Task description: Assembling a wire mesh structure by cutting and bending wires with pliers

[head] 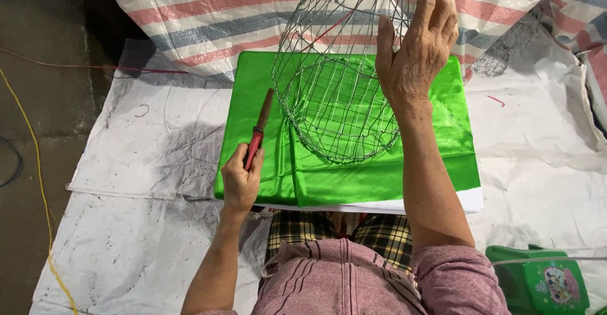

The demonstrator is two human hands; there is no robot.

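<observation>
Head view: the right hand (417, 43) grips the wire-mesh basket frame (338, 81), tilted over the green satin cloth (354, 176). The left hand (240, 179) clasps red-handled pliers (258, 132) at the cloth's left edge. This looks like wirework on the frame; pliers must next meet a wire.

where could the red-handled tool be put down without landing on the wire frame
Bare green cloth lies along the near edge, between the wire frame and the person's lap, and down the left strip by the left hand. The white sheet left of the cloth is open apart from thin wire scraps. The cloth's middle is crowded by the frame, steadied by the right hand.
</observation>
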